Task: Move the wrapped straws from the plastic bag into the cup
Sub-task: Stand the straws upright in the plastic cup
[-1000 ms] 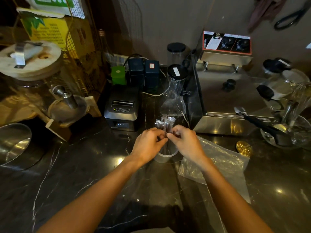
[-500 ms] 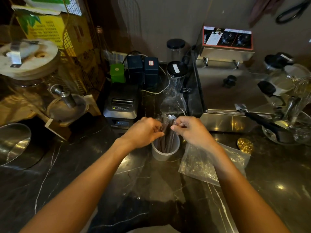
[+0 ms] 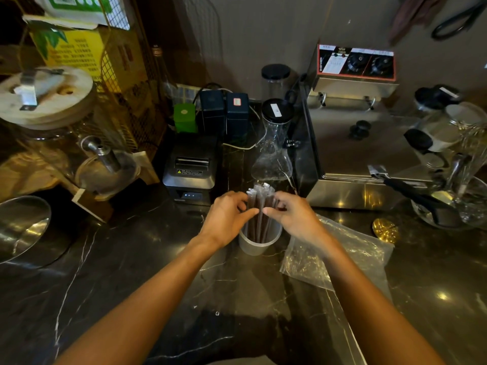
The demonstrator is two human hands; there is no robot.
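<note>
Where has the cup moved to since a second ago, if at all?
No. The cup, holding the wrapped straws, stands just where it did, in front and right of the receipt printer.

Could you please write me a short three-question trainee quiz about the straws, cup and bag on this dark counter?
1. True or false: the bundle of dark wrapped straws stands upright in the translucent plastic cup.
2. Which side of the cup does the clear crumpled plastic bag lie on? A) person's left B) person's right C) behind it
3. Fill in: the left hand and right hand both hold the ____.

Key: 1 true; 2 B; 3 straws.
</note>
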